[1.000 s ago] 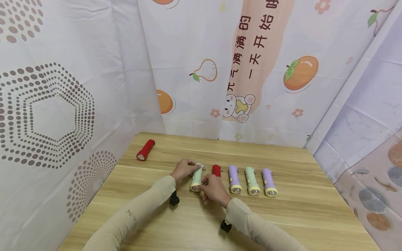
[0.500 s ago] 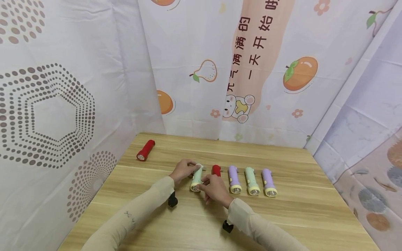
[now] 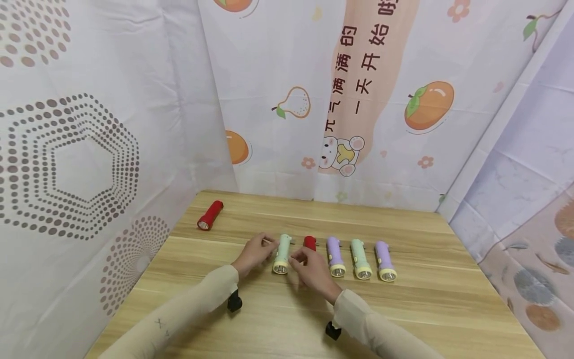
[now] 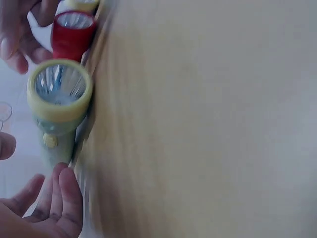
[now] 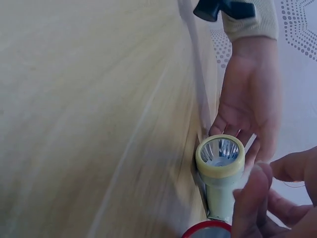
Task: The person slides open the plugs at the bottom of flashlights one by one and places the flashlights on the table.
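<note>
A pale green flashlight (image 3: 282, 253) with a yellow head lies between my two hands, its lens towards me. My left hand (image 3: 254, 255) is just left of it, fingers loosely bent and holding nothing. In the left wrist view its fingertips (image 4: 69, 178) are close to the tail end; whether they touch it I cannot tell. To the flashlight's right, my right hand (image 3: 311, 268) hovers slightly apart, thumb and fingers bent without a grip. Beneath that hand a red flashlight (image 3: 310, 243) is partly hidden.
Further right in the row lie a purple flashlight (image 3: 334, 254), a second green flashlight (image 3: 360, 257) and another purple flashlight (image 3: 384, 259). Another red flashlight (image 3: 210, 215) lies alone at the back left of the wooden table (image 3: 403, 319). Printed curtains (image 3: 269, 179) hang behind it.
Both hands have come off the green flashlight. The left drew back to the lower left, the right a little to the right. The flashlight stays about where it was.
</note>
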### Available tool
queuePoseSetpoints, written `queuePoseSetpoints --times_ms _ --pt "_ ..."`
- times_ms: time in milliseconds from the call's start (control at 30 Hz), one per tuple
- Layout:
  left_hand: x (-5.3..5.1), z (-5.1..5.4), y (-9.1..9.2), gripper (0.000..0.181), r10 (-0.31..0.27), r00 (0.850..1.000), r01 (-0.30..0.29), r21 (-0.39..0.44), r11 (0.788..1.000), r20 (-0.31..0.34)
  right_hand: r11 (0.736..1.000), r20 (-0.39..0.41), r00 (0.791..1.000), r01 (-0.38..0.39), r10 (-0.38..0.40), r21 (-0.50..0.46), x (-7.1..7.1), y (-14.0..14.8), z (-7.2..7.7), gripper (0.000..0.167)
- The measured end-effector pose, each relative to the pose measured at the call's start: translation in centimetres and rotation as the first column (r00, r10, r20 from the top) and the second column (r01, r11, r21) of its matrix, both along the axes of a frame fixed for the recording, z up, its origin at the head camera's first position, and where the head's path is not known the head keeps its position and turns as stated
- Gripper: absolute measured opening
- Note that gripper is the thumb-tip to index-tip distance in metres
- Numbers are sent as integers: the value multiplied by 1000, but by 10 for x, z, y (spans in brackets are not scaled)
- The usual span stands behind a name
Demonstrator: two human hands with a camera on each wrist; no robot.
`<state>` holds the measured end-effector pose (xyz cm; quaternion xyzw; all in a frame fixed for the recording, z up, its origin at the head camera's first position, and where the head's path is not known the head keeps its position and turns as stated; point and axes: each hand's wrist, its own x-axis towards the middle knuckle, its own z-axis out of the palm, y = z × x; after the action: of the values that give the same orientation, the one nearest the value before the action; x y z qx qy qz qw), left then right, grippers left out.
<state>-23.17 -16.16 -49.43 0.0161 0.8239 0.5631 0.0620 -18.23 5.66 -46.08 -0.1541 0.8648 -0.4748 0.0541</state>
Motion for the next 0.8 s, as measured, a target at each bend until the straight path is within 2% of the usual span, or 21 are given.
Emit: queuePoseSetpoints --times_ms 133,367,500,667,800 --pt "15 0 -3 35 -30 998 29 -23 999 -57 1000 -21 1000 0 0 -2 4 3 0 17" --pt "45 3 -5 30 -57 984 49 -53 997 -168 995 -48 995 -86 84 -47 14 11 -5 15" --pt "59 5 -4 27 -112 973 102 -59 993 -202 992 -54 992 -116 113 -58 20 17 -9 15" --pt "70 4 -3 20 -174 956 165 -58 985 -236 984 11 989 -143 145 -105 24 24 -14 20" --pt "74 3 -3 17 -183 955 177 -47 983 -234 980 50 986 -150 158 -133 26 25 -18 24"
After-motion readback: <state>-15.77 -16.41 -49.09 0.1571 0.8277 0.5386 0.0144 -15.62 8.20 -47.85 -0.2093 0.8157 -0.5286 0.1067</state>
